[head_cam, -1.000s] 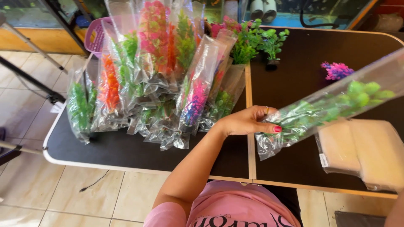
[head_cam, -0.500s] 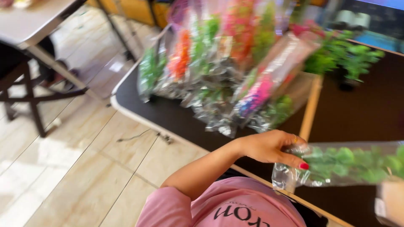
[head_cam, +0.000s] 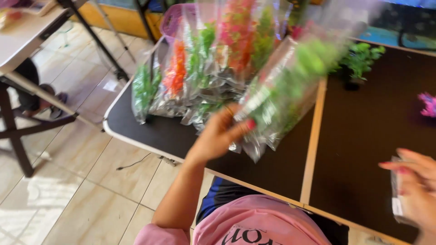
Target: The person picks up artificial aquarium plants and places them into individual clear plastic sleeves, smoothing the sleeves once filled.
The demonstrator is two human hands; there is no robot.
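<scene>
Head view, only one angle. Left hand [head_cam: 221, 134] sits centre frame, fingers curled and pinched onto the lower end of a clear plastic bag with a green artificial plant [head_cam: 290, 86] inside. Thumb and fingertips are closed on the bag's crimped bottom edge (nails painted red). The bag runs up and right from the hand toward top centre, blurred by motion, so no detail on the plant beyond green fronds. It overlaps the pile behind it; can't tell if it touches the pile or is held above it.

Right hand [head_cam: 415, 190] is at the lower right edge, partly cut off by the frame. Fingers loosely bent, lying over a small clear packet with a white label [head_cam: 396, 204]. Whether it's actually gripped or just covered: can't tell, too blurred and cropped.

Pile of bagged artificial plants [head_cam: 200, 68] is upper centre on the black table [head_cam: 150, 131]: green, orange and pink-red ones, leaning against each other, near the table's left edge. A wooden strip [head_cam: 314, 131] runs down between two black table panels. On the right panel, an unbagged green plant on a dark base [head_cam: 359, 61] stands upper right, and a pink-purple plant [head_cam: 428, 104] is at the far right edge, well apart from the pile.

Tiled floor [head_cam: 81, 190] fills lower left.
</scene>
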